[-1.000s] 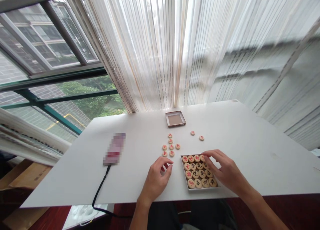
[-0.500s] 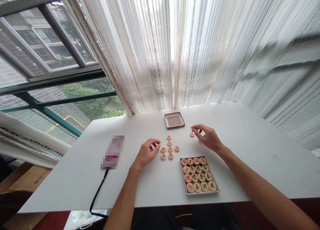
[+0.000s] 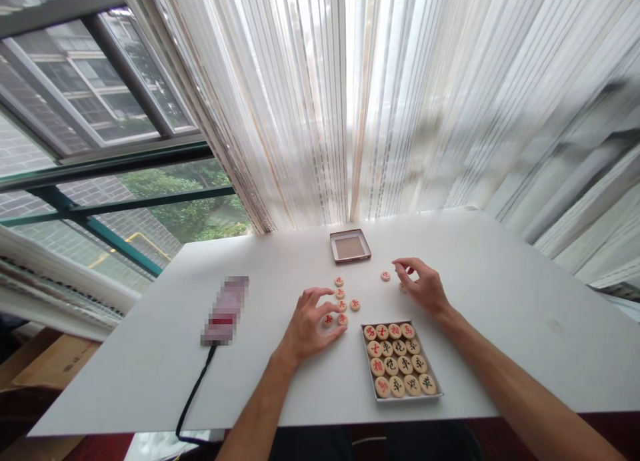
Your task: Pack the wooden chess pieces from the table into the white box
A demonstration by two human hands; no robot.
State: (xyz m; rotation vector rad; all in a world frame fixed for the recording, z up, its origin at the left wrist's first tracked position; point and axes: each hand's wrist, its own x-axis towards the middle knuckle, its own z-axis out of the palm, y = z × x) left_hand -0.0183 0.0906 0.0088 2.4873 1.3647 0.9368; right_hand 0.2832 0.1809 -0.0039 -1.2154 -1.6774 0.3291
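My left hand [image 3: 311, 324] is spread over the left side of a small group of round wooden Chinese chess pieces with red characters. Its fingers and thumb curve around a piece [image 3: 343, 319] and another piece [image 3: 328, 320]. Further pieces, such as the far one [image 3: 339, 282] and the right one [image 3: 355, 305], lie just beyond the fingertips. Over the table to the right, my right hand [image 3: 423, 284] is loosely curled, thumb and forefinger close together but apart. One red-marked piece [image 3: 385, 276] lies left of its fingertips; a second [image 3: 403, 287] shows partly beneath the thumb.
A shallow box [image 3: 441, 387] filled with rows of red and black chess pieces sits near the front edge. Behind stands its open lid [image 3: 350, 245]. At left lies a blurred-out flat object [image 3: 227, 311] with a black cable [image 3: 196, 387]. Curtains hang along the white table's [image 3: 500, 301] back.
My left hand has moved right over the red pieces, covering some, with its fingers spread wider. My right hand has shifted right, away from one piece, leaving it on the table.
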